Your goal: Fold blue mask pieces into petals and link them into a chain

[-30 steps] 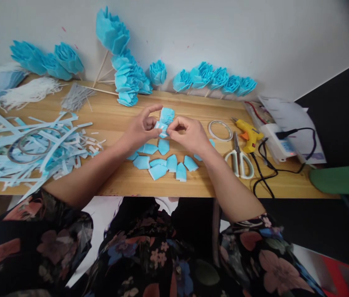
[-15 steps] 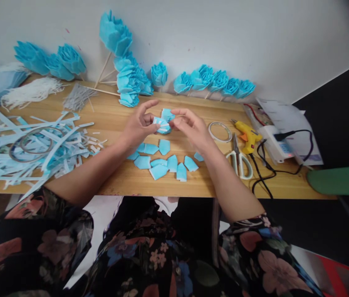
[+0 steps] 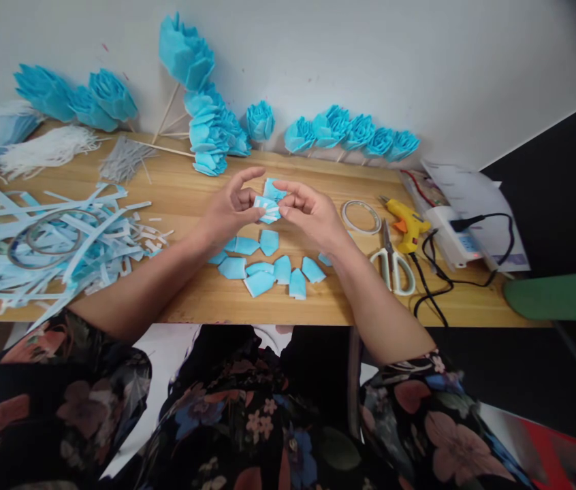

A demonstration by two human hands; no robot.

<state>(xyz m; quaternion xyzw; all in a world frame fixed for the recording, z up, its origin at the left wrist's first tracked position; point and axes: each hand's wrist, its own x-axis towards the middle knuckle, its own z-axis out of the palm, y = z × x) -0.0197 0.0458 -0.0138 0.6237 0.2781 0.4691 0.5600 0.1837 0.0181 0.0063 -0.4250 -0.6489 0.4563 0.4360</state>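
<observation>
Above the middle of the wooden table (image 3: 359,306), my left hand (image 3: 229,211) and my right hand (image 3: 311,216) meet. Both pinch a small blue paper flower piece (image 3: 269,201) with white folded edges. My left index finger sticks up while thumb and other fingers grip the piece. Just below the hands lie several loose blue paper petals (image 3: 267,265) on the table.
Finished blue paper flowers (image 3: 352,129) on sticks line the wall. A heap of blue and white paper strips (image 3: 48,238) covers the left side. On the right lie a tape ring (image 3: 361,216), white scissors (image 3: 393,262), a yellow glue gun (image 3: 408,221) and black cables (image 3: 434,286).
My right hand opened and shifted over the piece, then closed back onto it beside my left hand. The piece turned slightly between the fingers.
</observation>
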